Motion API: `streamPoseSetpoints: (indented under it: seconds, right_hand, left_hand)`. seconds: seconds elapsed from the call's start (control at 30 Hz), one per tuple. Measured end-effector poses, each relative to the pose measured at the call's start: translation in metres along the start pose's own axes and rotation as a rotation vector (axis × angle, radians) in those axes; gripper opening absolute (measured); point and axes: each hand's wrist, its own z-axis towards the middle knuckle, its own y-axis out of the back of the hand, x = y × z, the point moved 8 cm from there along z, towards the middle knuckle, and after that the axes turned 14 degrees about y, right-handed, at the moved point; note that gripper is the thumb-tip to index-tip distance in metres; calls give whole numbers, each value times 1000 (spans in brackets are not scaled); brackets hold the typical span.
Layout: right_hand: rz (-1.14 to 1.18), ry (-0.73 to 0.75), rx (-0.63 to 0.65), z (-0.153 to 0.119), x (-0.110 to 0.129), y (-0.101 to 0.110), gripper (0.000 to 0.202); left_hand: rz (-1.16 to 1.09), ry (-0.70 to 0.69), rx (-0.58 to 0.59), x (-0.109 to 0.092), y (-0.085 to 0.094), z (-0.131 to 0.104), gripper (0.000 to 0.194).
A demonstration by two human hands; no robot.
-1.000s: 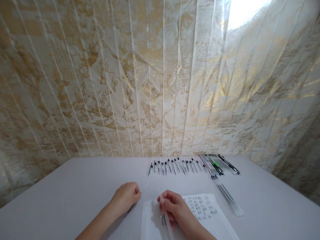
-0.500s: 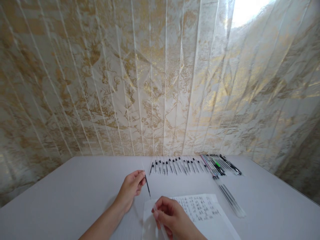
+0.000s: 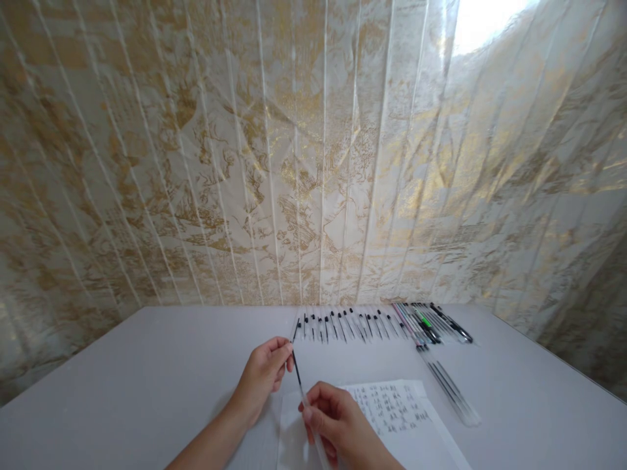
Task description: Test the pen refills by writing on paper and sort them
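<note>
Nearest the viewer, a clear tube point(image 3: 322, 452) is held slantwise in the right hand point(image 3: 343, 421), its upper end pointed away and a little to the left. The fingers there are bent and drawn together, the tube pinched between thumb and forefinger; the remaining fingers are curled beneath and partly hidden. Under this hand a white sheet of paper point(image 3: 416, 450) is laid on the pale surface point(image 3: 122, 391), its upper right part covered with rows of dark handwriting, too small to be read. Slightly farther off and to the left, the left hand point(image 3: 267, 372) is raised near the paper's far left corner. A slim dark refill point(image 3: 296, 369) is gripped by its upper part between thumb and fingertips, with no gap seen. The refill is slanted down between the two hands, its lower end brought to the tube's mouth; whether the tip is inside cannot be told. To the right, beyond the paper's edge, a clear packet point(image 3: 448, 385) of dark, slender rods is laid obliquely. Farther back, a row of clear tubes with black-ended refills point(image 3: 343, 326) is spread out, adjoined on the right by a cluster of pens point(image 3: 443, 320), one marked bright green. Behind everything, gold-patterned sheeting point(image 3: 245, 163) is hung in pleats, whitened by glare at upper right.
</note>
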Motion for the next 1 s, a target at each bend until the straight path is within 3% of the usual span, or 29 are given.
streamPoseSetpoints:
  seconds: [0.13, 0.23, 0.33, 0.47, 0.67, 0.87, 1.0]
  right_hand:
    - [24, 47, -84, 2, 2, 7, 42]
    - [67, 106, -203, 3, 8, 18, 45]
    - [97, 138, -302, 2, 14, 30, 46]
    - [89, 176, -310, 3, 23, 35, 42]
    - [97, 140, -260, 3, 24, 30, 43]
    - [70, 81, -197, 6, 9, 27, 47]
    - [-18, 93, -152, 8, 4, 28, 40]
  left_hand:
    - [22, 37, 110, 9, -20, -7, 32]
    - [-154, 114, 235, 16, -28, -8, 25]
    - [-335, 221, 285, 25, -25, -3, 19]
    - [-388, 313, 266, 33, -18, 1, 34]
    - [-204, 237, 209, 32, -17, -1, 30]
    - [48, 28, 177, 21, -20, 0, 32]
    - [160, -6, 141, 15, -17, 0, 36]
